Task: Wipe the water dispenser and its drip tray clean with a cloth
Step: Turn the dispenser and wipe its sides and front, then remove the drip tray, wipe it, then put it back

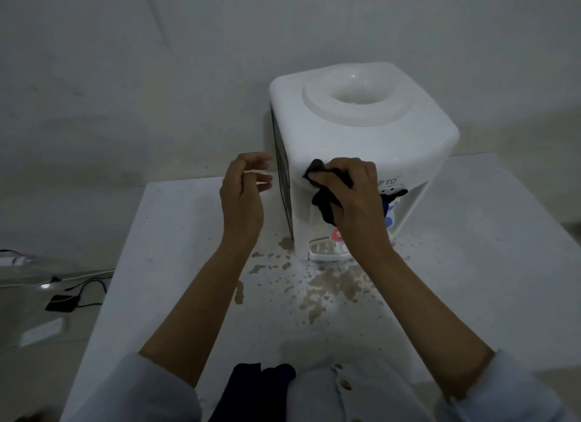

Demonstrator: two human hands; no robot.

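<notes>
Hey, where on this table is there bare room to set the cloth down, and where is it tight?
The table is bare to the right of the water dispenser, out to its far and right edges, and also along its left edge, beside the left hand. In front of the drip tray, brown stains spatter the top. The right hand presses the black cloth there.

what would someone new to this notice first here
The boxy white plastic water dispenser at the back of the white table, with the right hand pressing a crumpled black cloth to its front. Then the brown stains splattered before its drip tray; the left hand hovers beside it.
</notes>
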